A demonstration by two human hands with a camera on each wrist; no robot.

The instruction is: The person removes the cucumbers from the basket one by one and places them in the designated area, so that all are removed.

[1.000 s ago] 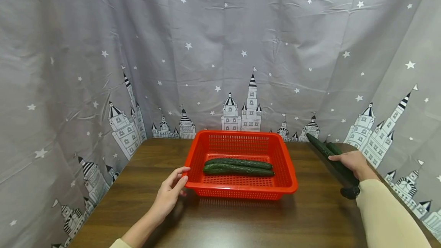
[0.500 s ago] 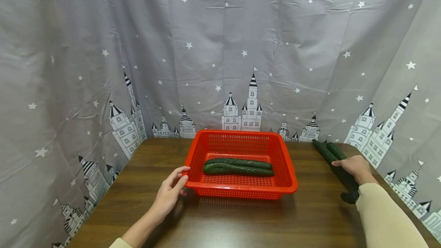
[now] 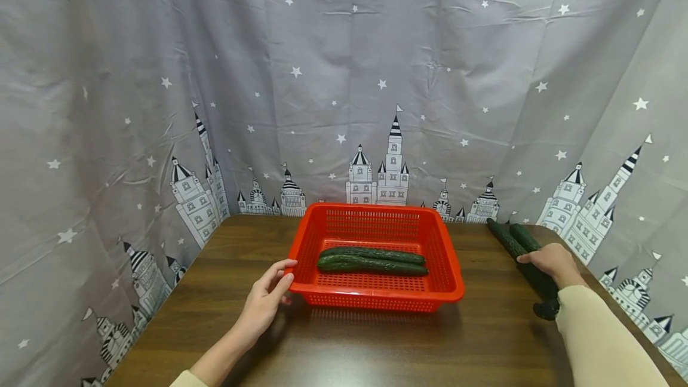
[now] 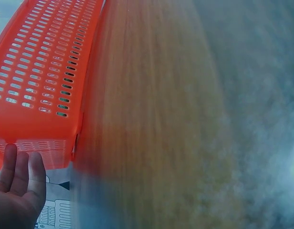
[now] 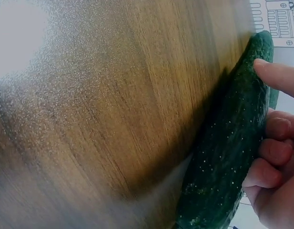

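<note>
My left hand (image 3: 263, 303) holds the left front corner of the red plastic basket (image 3: 371, 294), thumb and forefinger at the rim. In the left wrist view its other fingers (image 4: 30, 176) show beside the slotted wall. Two dark green cucumbers (image 3: 371, 264) lie side by side in the basket, running left to right. At the table's right side my right hand (image 3: 553, 261) grips a cucumber (image 5: 223, 143), thumb on one side and curled fingers on the other. Another cucumber (image 3: 520, 233) lies right beside it, partly hidden by the hand.
The brown wooden table (image 3: 344, 351) carries the basket at its middle. A grey curtain (image 3: 322, 106) with printed castles and stars hangs behind it and along both sides. A small black object (image 3: 546, 309) sits by the right wrist.
The right hand has lowered its cucumber and moved slightly right, bringing it down alongside the other one. Over the last half second it barely moves. The left hand and basket stay put.
</note>
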